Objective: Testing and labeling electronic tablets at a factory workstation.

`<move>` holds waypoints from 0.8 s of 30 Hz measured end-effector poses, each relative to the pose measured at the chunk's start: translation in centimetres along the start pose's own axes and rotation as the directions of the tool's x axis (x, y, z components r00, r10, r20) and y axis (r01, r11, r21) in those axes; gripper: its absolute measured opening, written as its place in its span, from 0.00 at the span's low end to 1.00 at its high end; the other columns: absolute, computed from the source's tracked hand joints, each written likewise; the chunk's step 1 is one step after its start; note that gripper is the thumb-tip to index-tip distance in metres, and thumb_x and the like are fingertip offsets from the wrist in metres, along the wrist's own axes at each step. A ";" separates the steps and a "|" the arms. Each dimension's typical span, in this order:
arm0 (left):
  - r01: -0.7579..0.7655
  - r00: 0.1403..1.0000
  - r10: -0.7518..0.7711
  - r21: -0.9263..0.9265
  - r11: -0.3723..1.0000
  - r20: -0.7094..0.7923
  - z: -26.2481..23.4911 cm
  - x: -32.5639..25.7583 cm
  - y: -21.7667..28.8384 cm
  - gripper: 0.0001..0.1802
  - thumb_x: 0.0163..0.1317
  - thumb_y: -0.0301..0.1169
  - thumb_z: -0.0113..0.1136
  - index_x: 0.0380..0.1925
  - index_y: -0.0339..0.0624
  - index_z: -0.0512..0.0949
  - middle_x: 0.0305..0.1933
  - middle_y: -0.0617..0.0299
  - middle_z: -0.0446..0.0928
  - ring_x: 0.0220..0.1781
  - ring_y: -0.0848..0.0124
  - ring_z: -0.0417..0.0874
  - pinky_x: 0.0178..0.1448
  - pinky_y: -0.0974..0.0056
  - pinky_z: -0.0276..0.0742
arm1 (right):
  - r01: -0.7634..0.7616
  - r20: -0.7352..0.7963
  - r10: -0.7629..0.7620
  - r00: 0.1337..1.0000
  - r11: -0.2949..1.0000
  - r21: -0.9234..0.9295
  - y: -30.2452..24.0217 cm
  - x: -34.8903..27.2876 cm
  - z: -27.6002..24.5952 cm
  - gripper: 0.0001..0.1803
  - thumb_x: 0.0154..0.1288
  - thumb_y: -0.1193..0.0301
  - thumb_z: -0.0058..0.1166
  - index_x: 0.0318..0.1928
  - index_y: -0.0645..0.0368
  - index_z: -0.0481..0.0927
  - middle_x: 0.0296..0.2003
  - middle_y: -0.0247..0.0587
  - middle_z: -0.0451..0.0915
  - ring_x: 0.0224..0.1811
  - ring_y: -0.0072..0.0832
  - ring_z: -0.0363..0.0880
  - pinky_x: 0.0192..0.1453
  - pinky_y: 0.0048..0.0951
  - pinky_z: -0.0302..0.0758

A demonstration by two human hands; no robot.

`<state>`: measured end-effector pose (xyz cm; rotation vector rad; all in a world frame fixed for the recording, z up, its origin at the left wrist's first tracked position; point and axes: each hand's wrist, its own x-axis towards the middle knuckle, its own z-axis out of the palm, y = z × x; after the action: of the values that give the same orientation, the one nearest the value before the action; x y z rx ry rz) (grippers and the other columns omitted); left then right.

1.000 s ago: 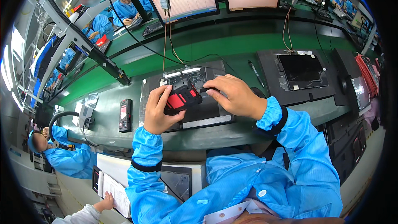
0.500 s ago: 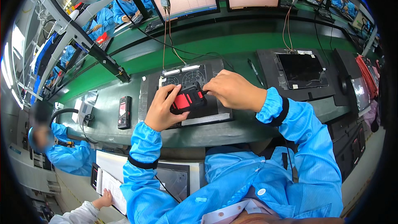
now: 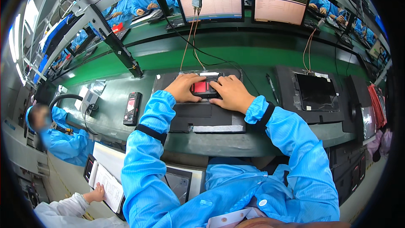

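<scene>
A rugged black handheld device with a red back panel (image 3: 200, 87) lies at the far part of a dark padded board (image 3: 202, 115) on the bench. My left hand (image 3: 184, 88) grips its left side, thumb along the near edge. From the right, my right hand (image 3: 231, 94) holds the other side, its fingertips over the device's edge. Parts of the device are hidden under my fingers, and so is most of the printed target sheet beneath it.
A second handheld device (image 3: 132, 109) lies to the left, near a small grey box with a cable (image 3: 89, 101). A pen (image 3: 272, 88) and a black tablet (image 3: 317, 93) on another pad are at right. Two monitors (image 3: 209, 1) stand behind. A co-worker's hand (image 3: 95, 193) touches papers at lower left.
The device has gone from being held up in my left hand to lying on the board's far part. My right hand has left the device's right-end port area and now grips its side.
</scene>
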<state>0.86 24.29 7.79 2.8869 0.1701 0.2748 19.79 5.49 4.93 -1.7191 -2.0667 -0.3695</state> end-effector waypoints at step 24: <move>0.567 0.752 -0.570 -0.115 0.816 -0.332 5.0 -8.1 -2.2 0.47 0.61 0.55 0.74 0.73 0.39 0.72 0.76 0.46 0.71 0.83 0.49 0.64 0.86 0.33 0.40 | -0.050 -0.040 0.050 0.998 0.999 0.004 1.0 2.2 2.3 0.26 0.65 0.52 0.69 0.52 0.60 0.83 0.43 0.45 0.83 0.50 0.43 0.80 0.55 0.44 0.74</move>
<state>-6.24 24.21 1.06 2.5794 1.0874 0.6624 20.09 8.65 3.95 -1.7445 -1.9907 -0.3826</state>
